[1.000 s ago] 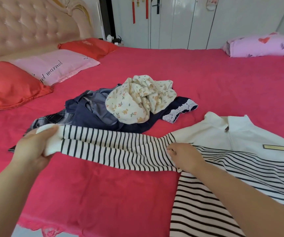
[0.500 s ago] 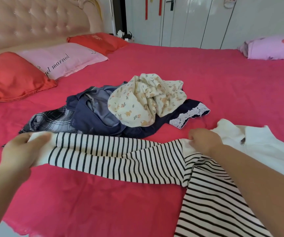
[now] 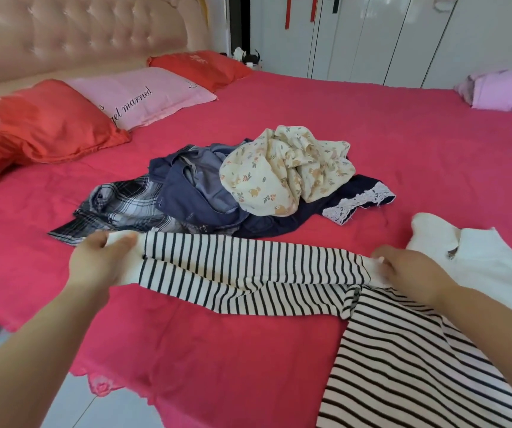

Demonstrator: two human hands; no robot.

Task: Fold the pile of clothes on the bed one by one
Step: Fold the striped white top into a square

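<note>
Now striped sleeve (image 3: 248, 273) stretched left-right between hands (image 3: 100, 261) (image 3: 409, 270).

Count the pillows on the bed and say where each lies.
4. Red pillow by the headboard at left, pink pillow beside it, second red pillow beyond that, lilac pillow at the far right edge. Others may lie outside the view.

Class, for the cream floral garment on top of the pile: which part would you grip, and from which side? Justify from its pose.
Probably pinch a raised fold at the crest of the floral garment, coming down from above. It lies bunched on top of the blue garment, uncovered, so its folds stand proud while its edges curl under.
</note>
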